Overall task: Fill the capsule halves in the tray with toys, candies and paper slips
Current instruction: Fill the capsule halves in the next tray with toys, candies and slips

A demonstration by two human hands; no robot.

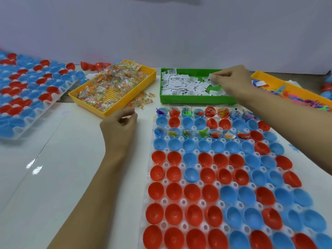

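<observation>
A clear tray (pixel 162 225) of red and blue capsule halves lies in front of me on the right. Halves in its far row and third row hold toys, candy and slips; the other rows are empty. My right hand (pixel 231 79) reaches into the green bin (pixel 197 100) of white paper slips and pinches a slip (pixel 210 76) between thumb and fingertips. My left hand (pixel 120 125) hovers left of the tray's far corner, fingers loosely curled, with nothing visible in it. A yellow bin of wrapped candies (pixel 115 87) stands just beyond my left hand.
Another yellow bin with colourful toys (pixel 291 94) sits at the far right. A second tray of red and blue capsule halves (pixel 30 90) lies at the far left. Loose red halves (pixel 93 65) rest by the wall. A few candy packets (pixel 143 99) lie spilled between the bins.
</observation>
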